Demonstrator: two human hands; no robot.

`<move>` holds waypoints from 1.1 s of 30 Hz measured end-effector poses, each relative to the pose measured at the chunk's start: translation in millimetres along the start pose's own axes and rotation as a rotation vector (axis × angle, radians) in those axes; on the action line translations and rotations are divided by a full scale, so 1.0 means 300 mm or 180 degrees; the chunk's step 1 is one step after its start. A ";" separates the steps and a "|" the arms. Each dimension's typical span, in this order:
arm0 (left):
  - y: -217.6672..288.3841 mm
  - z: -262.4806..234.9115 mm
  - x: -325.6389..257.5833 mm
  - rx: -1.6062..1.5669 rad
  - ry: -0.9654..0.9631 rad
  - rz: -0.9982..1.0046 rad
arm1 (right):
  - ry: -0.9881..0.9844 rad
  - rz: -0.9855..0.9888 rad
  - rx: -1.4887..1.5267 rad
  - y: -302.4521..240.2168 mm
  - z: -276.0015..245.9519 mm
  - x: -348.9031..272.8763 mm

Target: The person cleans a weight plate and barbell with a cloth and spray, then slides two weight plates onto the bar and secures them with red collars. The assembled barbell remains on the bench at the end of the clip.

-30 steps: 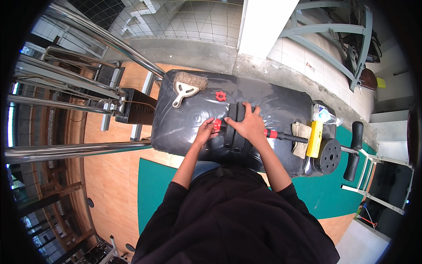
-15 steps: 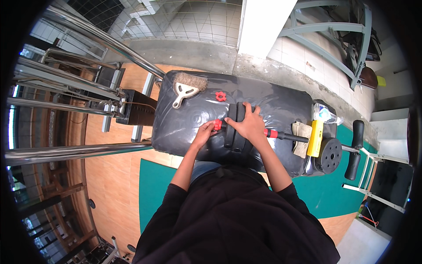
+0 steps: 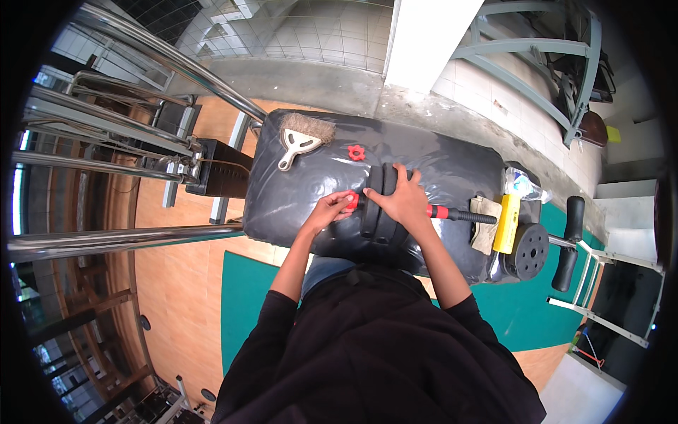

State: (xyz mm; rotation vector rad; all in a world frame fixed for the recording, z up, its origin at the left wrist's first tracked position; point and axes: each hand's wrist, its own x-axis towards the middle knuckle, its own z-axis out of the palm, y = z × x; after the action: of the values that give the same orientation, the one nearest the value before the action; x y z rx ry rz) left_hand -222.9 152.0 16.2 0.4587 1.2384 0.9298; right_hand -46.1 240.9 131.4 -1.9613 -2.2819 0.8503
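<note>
A dumbbell lies across the black plastic-covered bench (image 3: 445, 162), with dark weight plates (image 3: 371, 220) close together at its left end. My left hand (image 3: 329, 211) pinches a red star-shaped collar nut (image 3: 354, 201) at the bar's left end, against the plates. My right hand (image 3: 404, 201) is wrapped over the plates, thumb on their left side and fingers over the top and far side. From beneath it the threaded bar (image 3: 466, 215), with its red and black sleeve, sticks out to the right. Another red star nut (image 3: 357, 152) lies loose beyond the plates.
A brush (image 3: 300, 141) with a pale handle rests at the bench's far left. Toward the right end lie a beige cloth (image 3: 486, 225), a yellow box-like thing (image 3: 507, 224), a clear plastic bottle (image 3: 524, 185) and a round black plate (image 3: 531, 252). Steel rails (image 3: 127, 241) stand left.
My left hand has turned slightly at the red nut, its fingers shifting a little. My right hand keeps its hold on the plates. The view has shifted slightly.
</note>
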 end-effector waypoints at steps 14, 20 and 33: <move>-0.018 0.121 0.022 0.0132 0.0874 -0.0011 | -0.0073 -0.0668 0.0602 0.120 0.008 0.010; -0.031 0.111 0.020 0.0221 0.1071 0.0007 | -0.0927 -0.0798 -0.0475 0.462 -0.152 -0.017; 0.027 0.149 0.035 0.1072 0.1327 -0.0189 | -0.0786 -0.0990 -0.0450 0.655 -0.058 -0.017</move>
State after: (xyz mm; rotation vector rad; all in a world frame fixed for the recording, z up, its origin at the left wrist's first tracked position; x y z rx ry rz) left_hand -183.5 173.0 29.4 0.5034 1.7942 0.7897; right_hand 140.0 255.6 68.2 -1.5545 -2.7588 0.9649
